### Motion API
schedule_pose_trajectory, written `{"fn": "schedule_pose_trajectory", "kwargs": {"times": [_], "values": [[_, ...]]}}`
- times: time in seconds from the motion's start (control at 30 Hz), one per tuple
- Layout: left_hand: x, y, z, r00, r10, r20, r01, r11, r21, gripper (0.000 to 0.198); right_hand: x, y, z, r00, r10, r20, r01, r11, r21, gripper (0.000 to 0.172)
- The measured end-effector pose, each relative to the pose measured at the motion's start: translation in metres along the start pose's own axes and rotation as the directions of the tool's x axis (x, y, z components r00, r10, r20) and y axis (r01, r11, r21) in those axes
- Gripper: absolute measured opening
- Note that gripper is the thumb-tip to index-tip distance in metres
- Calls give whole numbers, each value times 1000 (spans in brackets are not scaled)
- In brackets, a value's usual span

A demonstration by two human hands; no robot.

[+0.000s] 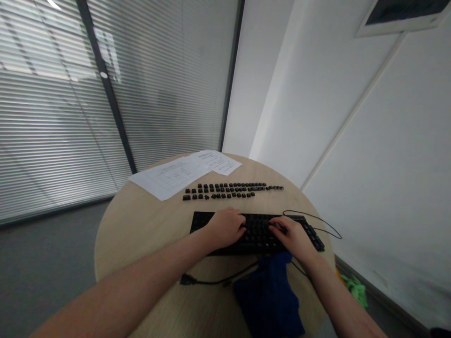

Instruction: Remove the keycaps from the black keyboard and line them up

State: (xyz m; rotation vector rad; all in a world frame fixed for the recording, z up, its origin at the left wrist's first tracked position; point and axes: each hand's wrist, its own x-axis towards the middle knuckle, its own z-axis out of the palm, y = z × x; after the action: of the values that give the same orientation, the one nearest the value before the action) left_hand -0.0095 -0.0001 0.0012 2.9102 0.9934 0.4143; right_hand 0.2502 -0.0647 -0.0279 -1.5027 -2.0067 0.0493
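A black keyboard point(259, 232) lies on a round wooden table point(141, 234). My left hand point(225, 227) rests on the keyboard's left-middle part with its fingers curled down onto it. Over the right-middle part, my right hand point(292, 234) has its fingers pinched together on a small thing I cannot make out. Beyond the keyboard, several loose black keycaps point(229, 190) are laid out in rows on the table.
Two printed paper sheets point(183, 173) lie at the table's far side. A dark blue cloth point(269, 295) hangs over the near edge. The keyboard's black cable point(218, 280) runs along the near side, and another loop point(324, 223) curls at the right. Window blinds stand left, white walls right.
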Motion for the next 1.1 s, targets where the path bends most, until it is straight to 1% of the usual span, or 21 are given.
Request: {"fn": "schedule_pose_trajectory", "kwargs": {"times": [0.17,0.4,0.67,0.83,1.1], "values": [[0,1,-2,1000,-16,18,16,1000,-5,19,0,0,1,1000,2,13,-2,1000,-6,18],[0,2,-2,1000,-2,12,2,1000,11,21,2,1,1,1000,-9,30,9,1000,-9,19],[0,2,-2,1000,-2,26,2,1000,18,21,2,4,2,998,25,64,-25,1000,-6,21],[1,3,-4,999,-9,36,8,1000,11,21,2,4,2,998,23,57,-23,1000,1,20],[1,2,-2,1000,-13,27,12,1000,11,20,2,2,2,998,31,61,-31,1000,1,21]]}}
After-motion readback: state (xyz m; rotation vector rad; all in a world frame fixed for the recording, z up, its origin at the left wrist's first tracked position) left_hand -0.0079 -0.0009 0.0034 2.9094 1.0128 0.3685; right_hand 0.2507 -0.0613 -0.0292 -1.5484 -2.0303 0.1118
